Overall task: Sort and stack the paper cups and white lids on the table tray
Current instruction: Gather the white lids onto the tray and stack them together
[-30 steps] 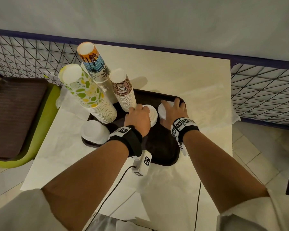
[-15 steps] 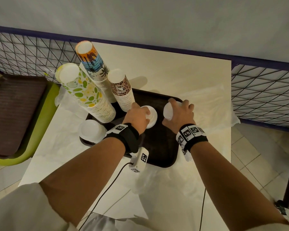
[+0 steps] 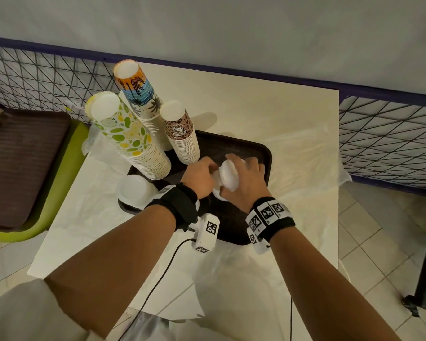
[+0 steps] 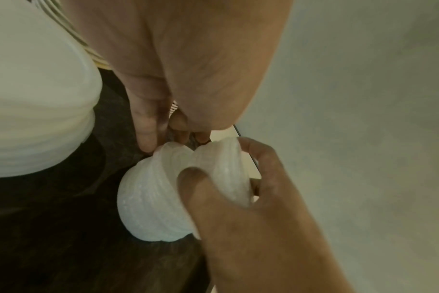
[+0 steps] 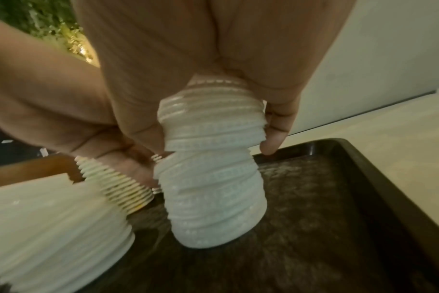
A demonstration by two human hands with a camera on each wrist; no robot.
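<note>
On the dark tray (image 3: pixel 261 153), my left hand (image 3: pixel 207 168) grips a short stack of white lids (image 4: pixel 150 198) near its top. My right hand (image 3: pixel 234 174) holds a second white lid stack (image 3: pixel 228 174) tilted against the top of the first; its fingers curl round it in the right wrist view (image 5: pixel 208 123). Three upside-down cup stacks stand at the tray's back left: green lemon print (image 3: pixel 130 141), orange and blue palm print (image 3: pixel 140 94) and leopard print (image 3: pixel 182 134). A wider white lid stack (image 3: pixel 135 188) sits at the tray's front left corner.
The tray lies on a white table (image 3: pixel 268 114) with crinkled clear plastic sheeting (image 3: pixel 303 153) on it. A wire mesh fence (image 3: pixel 389 139) runs behind and to the right. A green seat with a brown tray (image 3: pixel 22 163) is at the left. Tiled floor lies to the right.
My right hand lifted its lid stack off the tray's right side and carried it left, tilting it onto the stack under my left hand. The left hand stayed in place.
</note>
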